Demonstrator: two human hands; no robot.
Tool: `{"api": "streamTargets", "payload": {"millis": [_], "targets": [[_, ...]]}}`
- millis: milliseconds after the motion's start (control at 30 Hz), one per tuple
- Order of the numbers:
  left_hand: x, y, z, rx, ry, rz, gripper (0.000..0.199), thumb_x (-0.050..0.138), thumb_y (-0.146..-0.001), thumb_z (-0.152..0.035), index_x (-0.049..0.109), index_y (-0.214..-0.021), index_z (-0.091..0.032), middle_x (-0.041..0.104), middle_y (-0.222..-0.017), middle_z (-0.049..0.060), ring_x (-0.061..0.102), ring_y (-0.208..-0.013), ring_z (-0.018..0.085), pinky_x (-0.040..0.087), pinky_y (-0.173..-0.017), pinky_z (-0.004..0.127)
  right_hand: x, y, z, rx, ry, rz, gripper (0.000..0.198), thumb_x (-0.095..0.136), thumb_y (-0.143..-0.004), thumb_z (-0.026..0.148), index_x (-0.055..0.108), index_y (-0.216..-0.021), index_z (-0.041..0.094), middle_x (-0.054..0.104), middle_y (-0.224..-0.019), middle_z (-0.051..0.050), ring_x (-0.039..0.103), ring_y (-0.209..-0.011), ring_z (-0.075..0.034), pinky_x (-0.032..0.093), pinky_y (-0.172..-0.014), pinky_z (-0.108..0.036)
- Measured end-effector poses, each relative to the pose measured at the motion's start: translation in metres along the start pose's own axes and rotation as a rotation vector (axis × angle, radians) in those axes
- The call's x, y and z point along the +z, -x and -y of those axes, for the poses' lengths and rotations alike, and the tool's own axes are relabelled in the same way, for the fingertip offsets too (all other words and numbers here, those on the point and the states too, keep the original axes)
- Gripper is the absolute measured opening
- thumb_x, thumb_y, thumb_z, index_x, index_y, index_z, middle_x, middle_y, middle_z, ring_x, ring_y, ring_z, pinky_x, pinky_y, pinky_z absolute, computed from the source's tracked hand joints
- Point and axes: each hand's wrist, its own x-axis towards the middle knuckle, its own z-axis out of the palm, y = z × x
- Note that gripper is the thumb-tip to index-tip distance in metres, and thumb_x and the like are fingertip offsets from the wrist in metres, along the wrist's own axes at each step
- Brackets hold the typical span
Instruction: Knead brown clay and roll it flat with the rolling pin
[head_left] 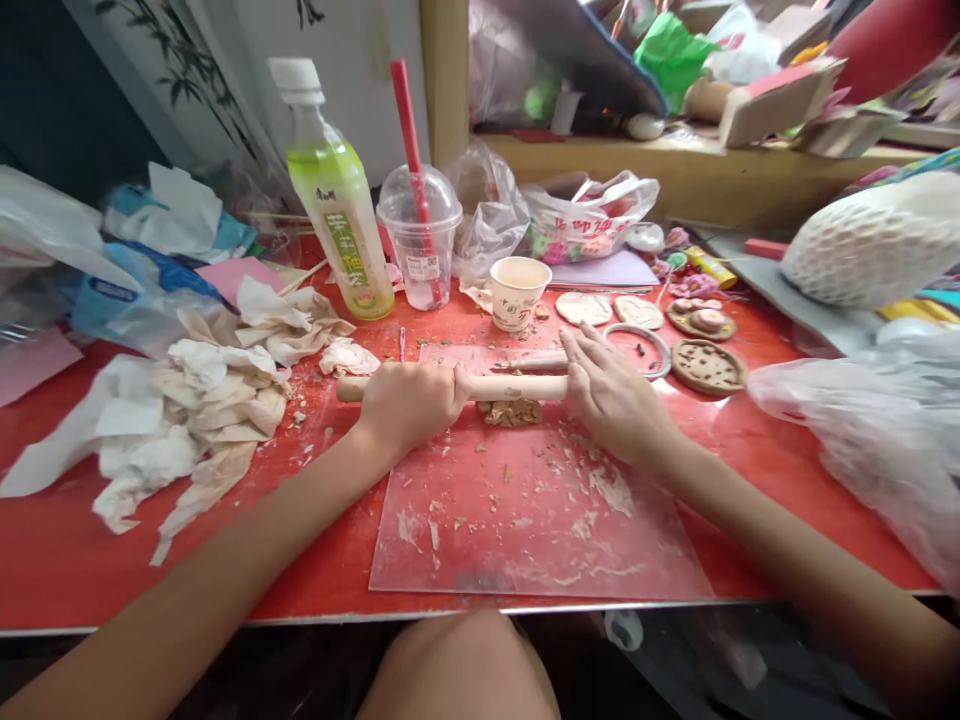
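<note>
A pale wooden rolling pin [517,387] lies crosswise over a rough brown piece of what looks like clay [512,413]. My left hand [412,400] is closed around the pin's left part, and the pin's end sticks out beyond it. On the right end rests my right hand [611,395], its fingers stretched out forward and not wrapped round the wood. Under all this is a clear sheet [525,540] strewn with crumbs and smears. Just behind the pin lies a thin pointed tool [529,362], partly hidden by my right hand.
Crumpled tissues [195,420] lie on the left. Behind stand a drink bottle [334,210], a lidded plastic cup [421,240] with a red straw and a paper cup [517,292]. Right of these are a ring [660,350], a brown disc [709,367] and plastic bags [870,430].
</note>
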Motion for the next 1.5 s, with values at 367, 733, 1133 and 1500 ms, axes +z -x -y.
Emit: {"api": "streamTargets", "payload": {"millis": [367,733,1133,1500], "targets": [[-0.028,-0.01,0.004,0.063,0.025,0.133,0.036,0.031,-0.088,-0.024,0.065,-0.095,-0.014,0.068,-0.073,0.013,0.066,-0.07,0.028,0.043,-0.056,0.033,-0.004,-0.025,0.006,-0.079,0.014,0.148,0.066,0.012,-0.094,0.044,0.029,-0.141,0.0,0.031,-0.145,-0.016,0.021,-0.138,-0.024,0.022,-0.113,-0.043],[-0.032,-0.02,0.008,0.062,0.069,0.234,0.027,0.038,-0.085,-0.026,0.063,-0.089,-0.017,0.067,-0.074,0.01,0.063,-0.065,0.024,0.041,-0.056,0.031,0.009,-0.035,-0.01,-0.256,0.0,0.196,0.056,0.016,-0.094,0.036,0.033,-0.14,0.009,0.025,-0.149,-0.011,0.015,-0.139,-0.025,0.019,-0.113,-0.045],[-0.016,-0.037,-0.023,0.054,0.07,-0.22,0.036,0.028,-0.093,-0.024,0.053,-0.111,-0.005,0.057,-0.112,0.017,0.047,-0.112,0.029,0.038,-0.093,0.041,-0.001,-0.012,0.006,-0.15,0.038,0.177,0.071,0.015,-0.092,0.052,0.018,-0.145,0.005,0.021,-0.148,-0.017,0.013,-0.139,-0.024,0.021,-0.112,-0.045],[-0.011,0.01,-0.035,0.132,0.091,-0.294,0.046,0.03,-0.093,-0.023,0.039,-0.134,-0.005,0.036,-0.143,0.018,0.027,-0.135,0.028,0.02,-0.112,0.048,-0.011,0.021,0.021,-0.335,0.154,0.032,0.094,0.03,-0.084,0.064,-0.011,-0.145,0.005,0.016,-0.149,-0.021,0.008,-0.139,-0.03,0.014,-0.112,-0.053]]}}
